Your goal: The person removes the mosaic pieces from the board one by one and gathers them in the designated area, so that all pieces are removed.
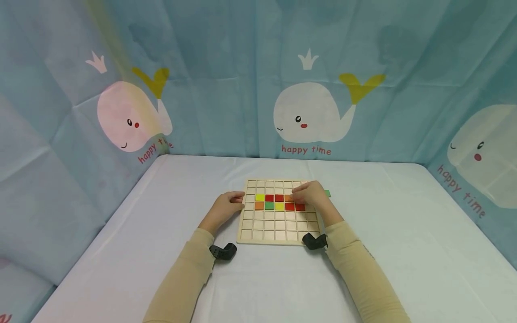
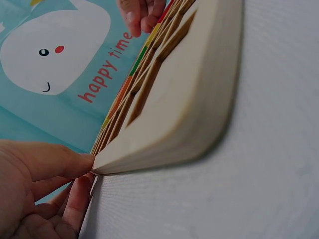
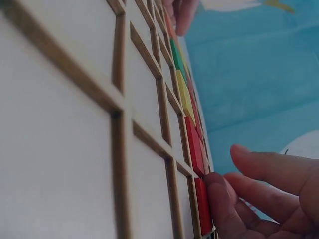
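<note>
2 tan sleeves [image 1: 183, 273] nearest my camera, left hand [image 1: 224, 208] gripping a wooden grid board [image 1: 269, 224] by its edge, right hand [image 1: 315, 196] over the opposite side, fingertips at an orange tile [image 1: 287, 198], pinching or touching I cannot tell remotely, 2 rows of coloured tiles [image 1: 279, 206] between the hands, whale-print curtain [image 1: 226, 103] beyond.

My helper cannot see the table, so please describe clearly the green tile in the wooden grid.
On the white tabletop lies a wooden grid board. In its nearer tile row, go to the second place from the left. The green tile sits there between an orange tile and a yellow tile, the only green one visible in the grid.
</note>
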`<state>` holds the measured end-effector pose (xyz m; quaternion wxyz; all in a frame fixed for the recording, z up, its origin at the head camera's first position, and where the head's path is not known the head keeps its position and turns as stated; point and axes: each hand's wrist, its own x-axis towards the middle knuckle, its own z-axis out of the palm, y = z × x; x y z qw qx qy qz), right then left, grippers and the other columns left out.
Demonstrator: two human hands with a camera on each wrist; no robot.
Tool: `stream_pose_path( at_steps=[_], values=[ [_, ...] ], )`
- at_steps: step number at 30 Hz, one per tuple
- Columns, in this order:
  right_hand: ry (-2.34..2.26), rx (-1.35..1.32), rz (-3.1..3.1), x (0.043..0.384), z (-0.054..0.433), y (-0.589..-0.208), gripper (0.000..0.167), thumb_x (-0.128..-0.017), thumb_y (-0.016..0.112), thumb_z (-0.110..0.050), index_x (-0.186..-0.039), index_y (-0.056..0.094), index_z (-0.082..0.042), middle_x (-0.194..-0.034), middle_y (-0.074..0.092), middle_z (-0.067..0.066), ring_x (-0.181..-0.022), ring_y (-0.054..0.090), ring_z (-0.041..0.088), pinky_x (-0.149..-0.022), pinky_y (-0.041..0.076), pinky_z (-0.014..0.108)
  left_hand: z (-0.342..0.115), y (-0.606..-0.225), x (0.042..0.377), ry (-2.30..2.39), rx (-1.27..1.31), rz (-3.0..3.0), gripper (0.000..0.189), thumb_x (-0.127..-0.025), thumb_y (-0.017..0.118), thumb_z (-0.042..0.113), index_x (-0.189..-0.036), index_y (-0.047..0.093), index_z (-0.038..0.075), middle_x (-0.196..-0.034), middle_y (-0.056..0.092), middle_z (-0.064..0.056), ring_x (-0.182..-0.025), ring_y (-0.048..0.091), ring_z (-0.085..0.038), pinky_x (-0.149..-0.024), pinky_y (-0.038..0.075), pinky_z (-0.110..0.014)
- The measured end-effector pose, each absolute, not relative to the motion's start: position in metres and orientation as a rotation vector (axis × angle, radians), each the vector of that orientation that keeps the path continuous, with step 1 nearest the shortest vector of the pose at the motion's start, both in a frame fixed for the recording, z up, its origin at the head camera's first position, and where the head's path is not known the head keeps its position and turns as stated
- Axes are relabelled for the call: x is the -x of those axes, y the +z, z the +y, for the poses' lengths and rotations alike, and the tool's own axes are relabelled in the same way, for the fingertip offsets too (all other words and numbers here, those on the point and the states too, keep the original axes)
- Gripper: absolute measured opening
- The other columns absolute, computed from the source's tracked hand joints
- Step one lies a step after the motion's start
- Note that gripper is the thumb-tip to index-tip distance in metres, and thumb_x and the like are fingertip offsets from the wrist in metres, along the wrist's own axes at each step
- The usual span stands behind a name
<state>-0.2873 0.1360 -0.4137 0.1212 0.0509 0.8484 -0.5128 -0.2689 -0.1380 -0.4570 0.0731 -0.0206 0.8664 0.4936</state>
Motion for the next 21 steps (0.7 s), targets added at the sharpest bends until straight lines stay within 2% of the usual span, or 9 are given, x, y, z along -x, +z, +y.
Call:
stream_pose_path(
  at_steps=[3, 10, 21],
  values=[
    [-1.485, -0.156, 2.487, 0.2870, 0.1346, -0.4152, 0.031, -0.091, 0.071, -0.010, -0.117, 0.069, 0.006, -0.114, 0.072, 0.021, -0.080, 0.073, 0.010, -0.082, 0.059, 0.029, -0.1380, -0.4555, 0.2684, 1.476, 0.069, 2.605, 0.048, -0.093, 0.067, 0.013, -0.140, 0.058, 0.010, -0.120, 0.064, -0.010, -0.110, 0.058, -0.022, -0.098, 0.047, -0.038],
    [-1.446, -0.172, 2.489, 0.2875, 0.1354, -0.4165, 0.032, -0.089, 0.074, -0.013, -0.116, 0.071, 0.004, -0.114, 0.073, 0.018, -0.076, 0.071, 0.006, -0.084, 0.058, 0.029, -0.1389, -0.4575, 0.2673, 1.480, 0.079, 2.593, 0.049, -0.093, 0.067, 0.013, -0.140, 0.057, 0.010, -0.120, 0.064, -0.009, -0.109, 0.057, -0.022, -0.097, 0.047, -0.037],
    [-1.478, -0.218, 2.446, 0.2938, 0.1345, -0.4178, 0.026, -0.088, 0.074, -0.009, -0.109, 0.073, 0.006, -0.093, 0.078, 0.014, -0.066, 0.069, 0.004, -0.071, 0.058, 0.023, -0.1390, -0.4560, 0.2675, 1.488, 0.062, 2.597, 0.048, -0.093, 0.067, 0.013, -0.140, 0.058, 0.010, -0.122, 0.064, -0.010, -0.112, 0.058, -0.022, -0.099, 0.047, -0.039]
  ],
)
